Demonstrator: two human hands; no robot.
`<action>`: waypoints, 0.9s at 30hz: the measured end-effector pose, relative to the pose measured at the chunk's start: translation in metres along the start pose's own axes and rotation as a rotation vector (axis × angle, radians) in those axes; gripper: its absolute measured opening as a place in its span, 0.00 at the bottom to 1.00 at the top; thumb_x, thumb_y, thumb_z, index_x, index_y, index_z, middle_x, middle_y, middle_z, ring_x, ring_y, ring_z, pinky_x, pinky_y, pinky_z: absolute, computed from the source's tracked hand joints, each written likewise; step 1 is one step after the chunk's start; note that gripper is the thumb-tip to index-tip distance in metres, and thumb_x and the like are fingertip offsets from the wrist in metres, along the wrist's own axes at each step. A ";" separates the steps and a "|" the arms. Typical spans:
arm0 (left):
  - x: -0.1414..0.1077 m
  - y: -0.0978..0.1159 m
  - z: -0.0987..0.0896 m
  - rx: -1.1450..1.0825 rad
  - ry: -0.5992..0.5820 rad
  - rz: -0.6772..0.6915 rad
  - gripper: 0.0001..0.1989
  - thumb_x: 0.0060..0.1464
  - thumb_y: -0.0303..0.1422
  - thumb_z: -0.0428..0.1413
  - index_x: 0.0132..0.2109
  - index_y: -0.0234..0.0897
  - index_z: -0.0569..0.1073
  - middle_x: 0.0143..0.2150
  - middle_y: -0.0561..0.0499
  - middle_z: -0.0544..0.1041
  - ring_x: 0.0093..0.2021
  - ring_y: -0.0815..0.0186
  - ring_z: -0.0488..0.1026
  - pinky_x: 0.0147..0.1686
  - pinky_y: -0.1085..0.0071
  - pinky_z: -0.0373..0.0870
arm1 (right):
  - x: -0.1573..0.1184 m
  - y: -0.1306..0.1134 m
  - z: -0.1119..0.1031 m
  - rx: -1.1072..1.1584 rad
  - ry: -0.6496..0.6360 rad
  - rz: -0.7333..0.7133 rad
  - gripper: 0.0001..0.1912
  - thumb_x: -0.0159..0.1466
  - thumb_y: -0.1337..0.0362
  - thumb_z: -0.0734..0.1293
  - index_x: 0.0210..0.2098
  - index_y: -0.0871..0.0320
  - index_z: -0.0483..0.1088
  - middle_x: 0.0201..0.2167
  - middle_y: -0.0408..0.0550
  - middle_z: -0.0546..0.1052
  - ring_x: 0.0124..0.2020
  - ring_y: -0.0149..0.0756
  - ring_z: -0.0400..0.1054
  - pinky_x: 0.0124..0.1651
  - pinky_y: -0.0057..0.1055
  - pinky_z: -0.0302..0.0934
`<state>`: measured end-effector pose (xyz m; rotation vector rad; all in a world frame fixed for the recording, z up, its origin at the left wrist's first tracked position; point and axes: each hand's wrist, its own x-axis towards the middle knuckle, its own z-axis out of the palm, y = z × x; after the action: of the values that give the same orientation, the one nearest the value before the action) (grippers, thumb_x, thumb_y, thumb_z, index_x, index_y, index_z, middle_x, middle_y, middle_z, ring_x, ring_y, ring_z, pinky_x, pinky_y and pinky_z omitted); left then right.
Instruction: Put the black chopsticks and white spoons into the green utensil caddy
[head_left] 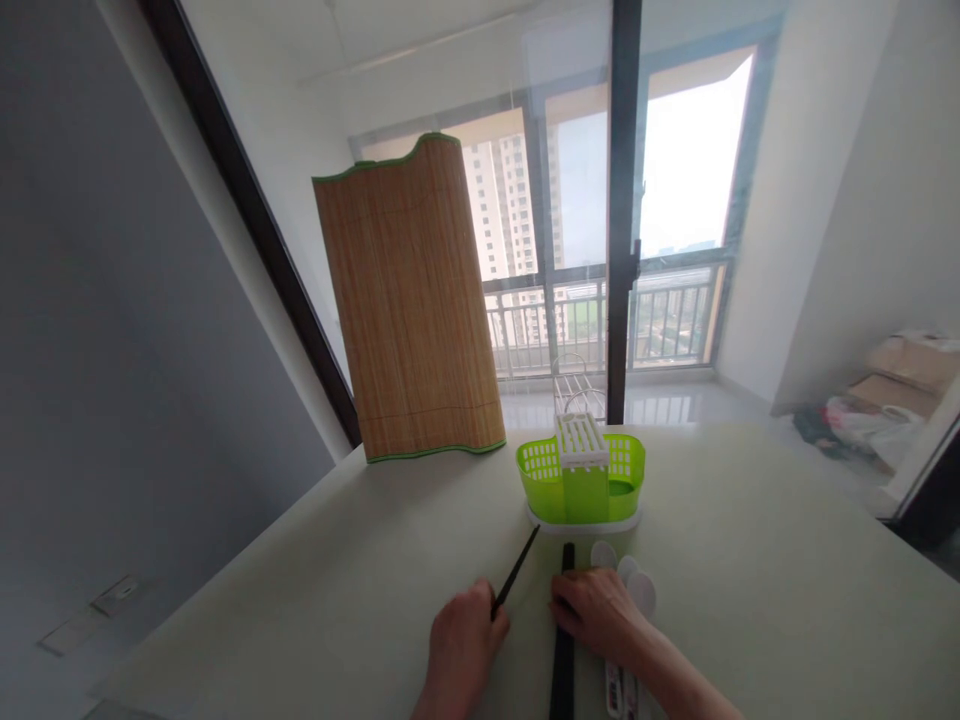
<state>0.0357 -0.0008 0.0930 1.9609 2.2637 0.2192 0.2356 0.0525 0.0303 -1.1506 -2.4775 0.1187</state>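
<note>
My left hand [466, 630] is closed around a thin dark stick [517, 568], whose tip points up toward the basket. My right hand [592, 605] has its fingers wrapped over dark long sticks [563, 665] lying on the table. Under and beside that hand are several white spoons [642, 592], their patterned handles showing below the wrist. A green basket [585, 495] with a white slotted middle part and a white base stands upright just beyond both hands.
A rolled bamboo mat [412, 300] with green edging stands upright at the back left of the pale table [315, 600]. Behind the table are a glass door with a dark frame [621, 210] and, at the right, cardboard boxes [915, 360] with plastic bags.
</note>
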 end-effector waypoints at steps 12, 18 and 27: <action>0.000 0.013 -0.018 -0.723 0.354 0.251 0.14 0.55 0.37 0.51 0.42 0.37 0.78 0.29 0.52 0.76 0.26 0.67 0.72 0.28 0.73 0.69 | -0.001 -0.030 -0.013 0.339 -0.007 0.071 0.31 0.53 0.65 0.72 0.57 0.51 0.69 0.30 0.41 0.79 0.28 0.36 0.71 0.31 0.29 0.52; -0.008 0.023 0.003 -0.845 0.200 0.225 0.12 0.56 0.39 0.52 0.38 0.39 0.77 0.28 0.52 0.75 0.26 0.68 0.72 0.27 0.75 0.70 | 0.000 -0.031 0.000 0.324 -0.005 -0.004 0.02 0.60 0.66 0.67 0.30 0.56 0.71 0.29 0.43 0.76 0.30 0.33 0.70 0.31 0.28 0.51; -0.009 0.018 -0.015 -0.951 0.094 0.291 0.12 0.54 0.40 0.56 0.39 0.40 0.81 0.35 0.50 0.80 0.31 0.67 0.75 0.27 0.76 0.73 | 0.001 -0.028 0.003 0.317 -0.028 -0.016 0.03 0.59 0.68 0.69 0.29 0.56 0.71 0.30 0.43 0.77 0.32 0.35 0.72 0.33 0.27 0.54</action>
<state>0.0515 -0.0073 0.1112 1.6921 1.4208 1.1754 0.2138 0.0348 0.0352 -0.9991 -2.3802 0.5054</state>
